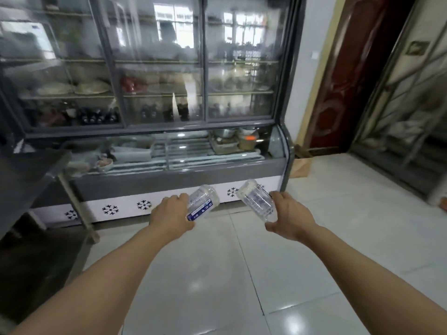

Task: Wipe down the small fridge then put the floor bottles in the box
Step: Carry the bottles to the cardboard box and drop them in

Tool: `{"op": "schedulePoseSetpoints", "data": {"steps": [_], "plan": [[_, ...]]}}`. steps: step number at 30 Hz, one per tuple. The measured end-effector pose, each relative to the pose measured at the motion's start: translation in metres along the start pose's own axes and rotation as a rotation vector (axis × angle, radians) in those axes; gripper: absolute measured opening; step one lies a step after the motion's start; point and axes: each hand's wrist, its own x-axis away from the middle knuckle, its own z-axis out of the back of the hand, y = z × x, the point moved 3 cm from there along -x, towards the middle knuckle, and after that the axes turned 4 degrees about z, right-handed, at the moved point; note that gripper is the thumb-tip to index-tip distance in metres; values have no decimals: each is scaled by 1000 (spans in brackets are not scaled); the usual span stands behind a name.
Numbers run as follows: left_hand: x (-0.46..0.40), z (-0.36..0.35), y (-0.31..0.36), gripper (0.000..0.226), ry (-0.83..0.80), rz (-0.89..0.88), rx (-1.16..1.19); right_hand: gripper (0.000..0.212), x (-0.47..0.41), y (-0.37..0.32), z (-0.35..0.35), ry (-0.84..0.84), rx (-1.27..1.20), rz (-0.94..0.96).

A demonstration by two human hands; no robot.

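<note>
We hold one clear plastic bottle in each hand, arms stretched out over the pale glossy tiled floor [242, 274]. Our left hand [173, 217] is wrapped around the neck end of a clear plastic bottle with a blue-and-white label [203, 201]; its base tips up and away from us, toward the display fridge. Our right hand [287, 218] grips the second clear plastic bottle with faint blue print [256, 200] the same way — fingers curled round the lower end, base pointing up and to the left. The two bottles are near each other but apart, both in the air.

Straight ahead stands the large grey glass-fronted display fridge [154, 175], with sliding glass doors above and a curved glass case below; its white bottom panel carries dark snowflake marks [110, 210]. Behind the glass we make out plates, dark bottles and metal bowls, all blurred. A dark counter [29, 170] fills the left edge. To the right of the fridge a brown cardboard box [300, 166] sits on the floor against the wall, beside a dark red wooden door [350, 76]. A metal-framed glass partition [406, 112] closes the far right.
</note>
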Motion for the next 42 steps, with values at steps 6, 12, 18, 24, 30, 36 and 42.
{"op": "schedulePoseSetpoints", "data": {"steps": [6,12,18,24,30,36,42], "plan": [[-38,-16,155,57,42,-156,3,72,6,138,36,0,12,-94],[-76,-37,290,56,21,-307,10,71,12,259,65,34,12,-210],[-134,-59,411,60,20,-446,-28,71,4,374,86,77,22,-354],[-220,-92,534,61,3,-596,44,74,-34,494,108,105,72,-492],[-310,-109,666,63,-34,-705,86,77,-85,605,136,160,52,-612],[-359,-127,758,62,-61,-747,77,75,-122,691,143,147,47,-654],[-412,-155,860,58,-82,-725,65,75,-178,808,150,147,57,-604]]}}
